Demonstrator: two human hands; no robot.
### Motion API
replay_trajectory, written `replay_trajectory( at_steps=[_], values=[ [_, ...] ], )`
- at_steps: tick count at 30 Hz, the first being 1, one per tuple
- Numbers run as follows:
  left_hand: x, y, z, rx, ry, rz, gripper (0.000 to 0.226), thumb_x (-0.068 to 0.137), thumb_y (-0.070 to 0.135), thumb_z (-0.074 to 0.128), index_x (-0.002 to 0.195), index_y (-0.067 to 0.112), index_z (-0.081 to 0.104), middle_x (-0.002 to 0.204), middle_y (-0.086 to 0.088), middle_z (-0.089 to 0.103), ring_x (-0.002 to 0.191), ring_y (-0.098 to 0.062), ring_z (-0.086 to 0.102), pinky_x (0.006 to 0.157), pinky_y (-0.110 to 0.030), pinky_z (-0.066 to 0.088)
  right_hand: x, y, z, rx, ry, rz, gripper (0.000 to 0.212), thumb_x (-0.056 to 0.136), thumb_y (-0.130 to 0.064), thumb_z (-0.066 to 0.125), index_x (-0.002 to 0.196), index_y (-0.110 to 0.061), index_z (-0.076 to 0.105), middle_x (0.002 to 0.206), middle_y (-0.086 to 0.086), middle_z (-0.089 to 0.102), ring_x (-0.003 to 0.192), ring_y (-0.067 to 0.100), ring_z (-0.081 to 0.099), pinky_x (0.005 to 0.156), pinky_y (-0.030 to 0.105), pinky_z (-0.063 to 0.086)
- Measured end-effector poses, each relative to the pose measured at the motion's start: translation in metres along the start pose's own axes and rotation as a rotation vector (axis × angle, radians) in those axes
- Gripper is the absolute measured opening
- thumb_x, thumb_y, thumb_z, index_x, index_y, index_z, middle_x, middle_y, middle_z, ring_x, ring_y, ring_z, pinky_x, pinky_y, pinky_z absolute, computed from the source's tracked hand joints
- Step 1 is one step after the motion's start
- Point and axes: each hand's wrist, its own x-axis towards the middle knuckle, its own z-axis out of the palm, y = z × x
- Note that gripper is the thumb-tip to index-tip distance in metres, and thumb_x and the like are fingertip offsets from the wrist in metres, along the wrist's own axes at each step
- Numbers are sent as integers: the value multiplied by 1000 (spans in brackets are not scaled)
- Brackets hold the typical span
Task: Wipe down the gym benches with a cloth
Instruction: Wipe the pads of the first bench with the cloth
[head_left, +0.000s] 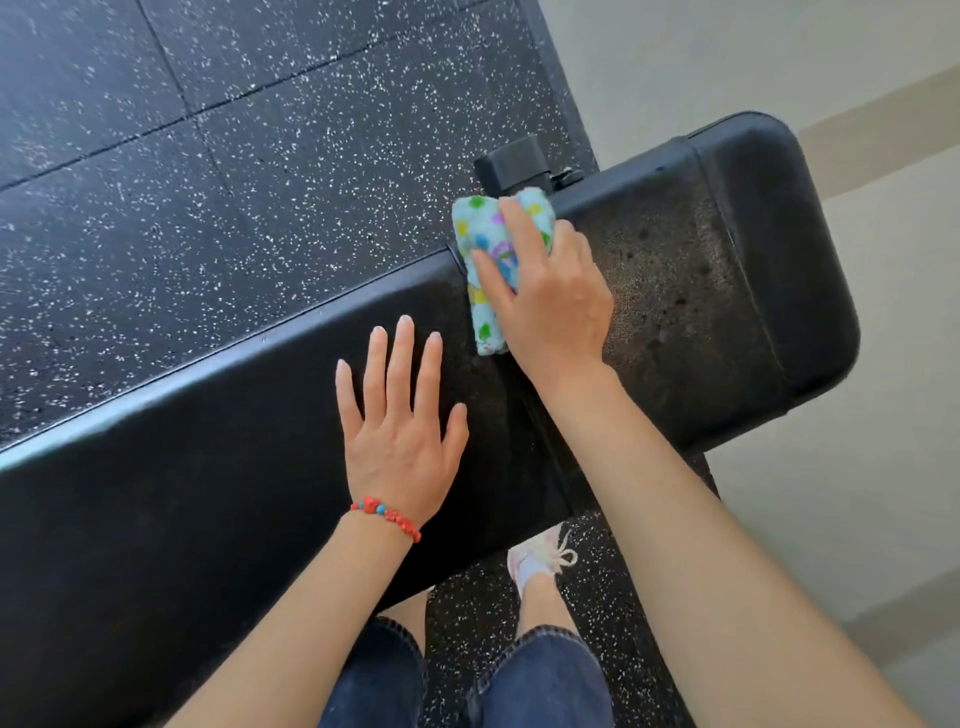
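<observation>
- Right hand holds the folded floral cloth down on the bench - thumb and forefinger across it, other fingers curled over its far edge; cloth sits at the seam between the two black pads
- Left hand lies flat on the long pad, fingers spread, holding nothing; red bead bracelet at the wrist
- Speckled rubber floor beyond - a pale shoe below the bench

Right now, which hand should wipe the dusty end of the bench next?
Right. The right hand grips the patterned cloth on the bench, beside the dusty patch; the left hand lies flat, holding nothing.
</observation>
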Motion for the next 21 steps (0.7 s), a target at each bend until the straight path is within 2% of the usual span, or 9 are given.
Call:
replay_trajectory(
  at_steps=[4, 7, 9, 10, 12, 15, 18, 20, 21],
  values=[
    [1, 0, 0, 13, 9, -2, 57, 92, 35, 39, 143, 10, 32, 149, -16, 31, 139, -32, 21, 113, -55, 14, 8, 34, -8, -67, -19, -100, 42, 86, -44, 49, 110, -14, 64, 76, 11, 59, 62, 23, 56, 47, 23, 36],
    [2, 1, -1, 14, 6, -8, 56, 92, 35, 37, 142, 10, 32, 149, -15, 28, 139, -33, 22, 113, -55, 13, 30, 84, -24, -70, -61, 108, 46, 89, -43, 48, 124, -15, 56, 94, 20, 58, 83, 33, 57, 59, 29, 37],
    [2, 2, -1, 19, 1, -17, 57, 91, 35, 37, 142, 10, 32, 149, -15, 28, 138, -33, 22, 113, -55, 13, 40, 106, -32, -15, -139, 284, 48, 92, -43, 46, 134, -19, 47, 111, 21, 54, 100, 34, 52, 71, 36, 42],
    [2, 3, -1, 22, 1, -19, 57, 91, 35, 37, 142, 10, 32, 148, -15, 29, 138, -33, 22, 113, -55, 13, 40, 107, -31, -23, -127, 325, 47, 93, -43, 45, 134, -20, 46, 113, 20, 53, 102, 34, 51, 73, 38, 43],
    [2, 5, -2, 23, 5, -26, 56, 90, 33, 38, 141, 9, 32, 148, -16, 29, 138, -33, 23, 113, -54, 12, 30, 89, -26, -36, -72, 255, 45, 91, -41, 46, 129, -18, 52, 104, 20, 56, 92, 33, 55, 65, 36, 44],
    [3, 14, -4, -7, 28, -79, 54, 90, 29, 39, 139, 7, 35, 147, -18, 33, 138, -34, 23, 113, -55, 11, -7, 47, -14, -15, -61, -58, 40, 88, -41, 49, 116, -15, 62, 80, 12, 58, 66, 24, 56, 49, 28, 42],
    [2, 28, -6, -30, 50, -150, 54, 91, 29, 40, 139, 5, 35, 147, -21, 34, 138, -34, 22, 113, -55, 10, -21, 39, -14, 7, -69, -243, 39, 88, -43, 50, 113, -17, 64, 73, 7, 55, 60, 20, 52, 46, 27, 41],
    [2, 41, -6, -46, 62, -168, 54, 91, 29, 40, 139, 5, 34, 147, -21, 33, 138, -34, 22, 112, -55, 11, -14, 62, -15, 11, -51, -283, 39, 89, -42, 51, 113, -15, 64, 72, 8, 55, 59, 22, 52, 47, 29, 42],
    [1, 47, -5, -52, 65, -172, 54, 91, 29, 40, 139, 5, 34, 147, -21, 33, 138, -34, 22, 112, -54, 11, -12, 77, -17, 11, -33, -238, 38, 88, -41, 53, 113, -15, 64, 73, 9, 56, 60, 23, 53, 47, 29, 43]
  ],
)
